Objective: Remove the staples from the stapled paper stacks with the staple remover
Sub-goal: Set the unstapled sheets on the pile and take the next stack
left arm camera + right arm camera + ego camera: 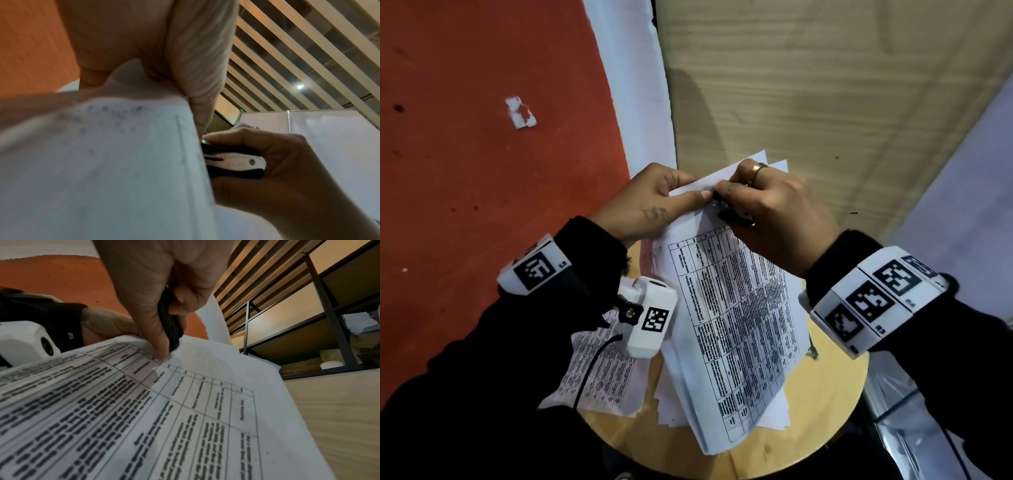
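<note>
Black-and-white staple remover (pixel 232 160) squeezed in right hand (pixel 774 212), at top corner of paper stack (pixel 736 318); left hand (pixel 643 202) pinches that corner above round stool (pixel 835 394).

White stapled paper stack (pixel 736 329) printed with black table text, tilting up off round wooden stool, top corner lifting. Black-and-white plastic staple remover (pixel 234 160) pressing against that corner.
</note>
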`<state>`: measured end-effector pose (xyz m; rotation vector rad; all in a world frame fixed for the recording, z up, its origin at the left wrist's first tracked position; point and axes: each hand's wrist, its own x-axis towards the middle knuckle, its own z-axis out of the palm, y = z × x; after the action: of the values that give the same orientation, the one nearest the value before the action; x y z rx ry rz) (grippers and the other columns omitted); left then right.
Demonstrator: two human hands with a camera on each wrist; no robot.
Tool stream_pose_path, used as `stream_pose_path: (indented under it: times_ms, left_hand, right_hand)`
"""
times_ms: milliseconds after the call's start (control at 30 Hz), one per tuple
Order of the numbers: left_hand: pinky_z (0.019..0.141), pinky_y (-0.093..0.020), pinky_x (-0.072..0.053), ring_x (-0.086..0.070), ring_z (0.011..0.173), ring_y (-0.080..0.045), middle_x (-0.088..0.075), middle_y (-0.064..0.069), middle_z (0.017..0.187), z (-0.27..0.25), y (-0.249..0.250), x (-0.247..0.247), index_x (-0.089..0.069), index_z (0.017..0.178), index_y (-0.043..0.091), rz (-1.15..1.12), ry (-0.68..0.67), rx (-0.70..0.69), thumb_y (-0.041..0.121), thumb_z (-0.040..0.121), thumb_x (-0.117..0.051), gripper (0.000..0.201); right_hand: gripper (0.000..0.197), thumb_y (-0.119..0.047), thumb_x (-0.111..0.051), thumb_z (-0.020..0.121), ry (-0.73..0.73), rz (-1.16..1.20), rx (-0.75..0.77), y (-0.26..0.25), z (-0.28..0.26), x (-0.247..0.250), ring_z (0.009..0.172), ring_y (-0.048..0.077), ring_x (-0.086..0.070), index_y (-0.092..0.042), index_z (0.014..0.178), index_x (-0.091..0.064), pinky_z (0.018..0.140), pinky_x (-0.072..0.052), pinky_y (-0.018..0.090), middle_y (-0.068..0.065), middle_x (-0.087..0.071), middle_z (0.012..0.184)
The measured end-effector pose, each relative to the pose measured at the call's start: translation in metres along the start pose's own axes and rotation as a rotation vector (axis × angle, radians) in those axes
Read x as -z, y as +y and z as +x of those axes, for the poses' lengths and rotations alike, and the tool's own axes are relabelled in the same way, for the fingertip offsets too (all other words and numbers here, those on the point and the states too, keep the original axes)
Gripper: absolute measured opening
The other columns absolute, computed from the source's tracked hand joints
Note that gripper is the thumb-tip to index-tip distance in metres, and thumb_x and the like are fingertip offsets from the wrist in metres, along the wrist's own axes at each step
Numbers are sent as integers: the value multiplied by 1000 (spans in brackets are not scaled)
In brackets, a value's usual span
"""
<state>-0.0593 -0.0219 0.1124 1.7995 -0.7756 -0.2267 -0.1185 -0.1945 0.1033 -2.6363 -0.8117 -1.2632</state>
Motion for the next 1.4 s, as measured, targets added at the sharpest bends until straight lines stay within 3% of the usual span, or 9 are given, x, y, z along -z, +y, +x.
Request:
stream_pose_path:
  times_ms: [67, 200, 400, 633, 800, 933, 1133, 1300, 1400]
  left_hand:
    - [66, -25, -47, -62, 76, -18, -70, -18, 89, -1, 0, 0, -71, 89, 5, -7, -17, -4, 23, 83, -61, 22]
    - [75, -36, -44, -60, 80, -23, -65, -33, 100, -1, 0, 0, -69, 91, -2, -8, -34, -6, 24, 83, -60, 28]
    - [75, -37, -43, -60, 81, -21, -66, -28, 102, 1, 0, -1, -70, 94, 2, 16, -37, -15, 26, 84, -60, 28]
    - [77, -39, -44, -62, 84, -27, -68, -29, 99, 2, 0, -2, -70, 97, -1, -4, -25, -12, 30, 83, -62, 34]
    - [64, -28, -42, -59, 72, -16, -67, -13, 82, 2, 0, -6, -72, 84, 8, 32, -50, -9, 30, 81, -62, 24]
    - [64, -28, -42, -58, 74, -18, -66, -16, 85, 1, 1, -6, -71, 89, 3, -9, -47, -21, 27, 82, -62, 27]
    - [68, -29, -46, -62, 77, -22, -69, -27, 93, 1, 1, -9, -72, 87, 4, -35, -20, -30, 21, 71, -72, 23]
    - [55, -17, -43, -60, 62, -10, -68, -3, 69, 2, 0, -9, -73, 67, 18, -90, 34, -30, 20, 70, -77, 5]
    - [53, -17, -41, -56, 59, -8, -64, 0, 64, 3, -1, -9, -71, 62, 19, -69, 58, -41, 20, 71, -75, 10]
  right_hand:
    - [16, -6, -67, 69, -9, -8, 4, 0, 0, 0, 60, 34, -60, -1, 84, -69, 43, -50, 35, 16, -61, 75]
    - [12, -4, -70, 65, -17, -11, 14, 1, 0, 0, 52, 33, -57, -2, 76, -68, 40, -47, 32, 14, -60, 72]
    - [10, -6, -70, 64, -76, -19, 71, 3, 6, 2, 47, 32, -57, -4, 73, -68, 36, -44, 30, 12, -61, 73]
    - [30, -28, -47, 76, -177, 15, 75, 13, 7, 9, 66, 35, -59, -7, 88, -65, 44, -49, 41, 13, -62, 84]
    - [19, -19, -54, 69, -218, -31, 156, 9, 9, 14, 55, 32, -57, -5, 77, -63, 38, -46, 35, 12, -59, 72]
    - [12, -17, -61, 65, -221, -38, 194, 9, 13, 23, 50, 30, -58, -7, 71, -62, 39, -40, 27, 10, -60, 69]
    - [26, -28, -51, 71, -226, 31, 82, 11, 6, 18, 57, 32, -58, -8, 81, -64, 41, -43, 29, 9, -61, 77]
    - [26, -20, -63, 70, -116, 195, -55, 16, 0, 15, 72, 34, -62, -4, 90, -67, 56, -52, 40, 11, -63, 86]
    - [25, -15, -68, 70, -81, 232, -100, 15, -1, 16, 77, 31, -63, -5, 92, -68, 61, -53, 40, 9, -65, 90]
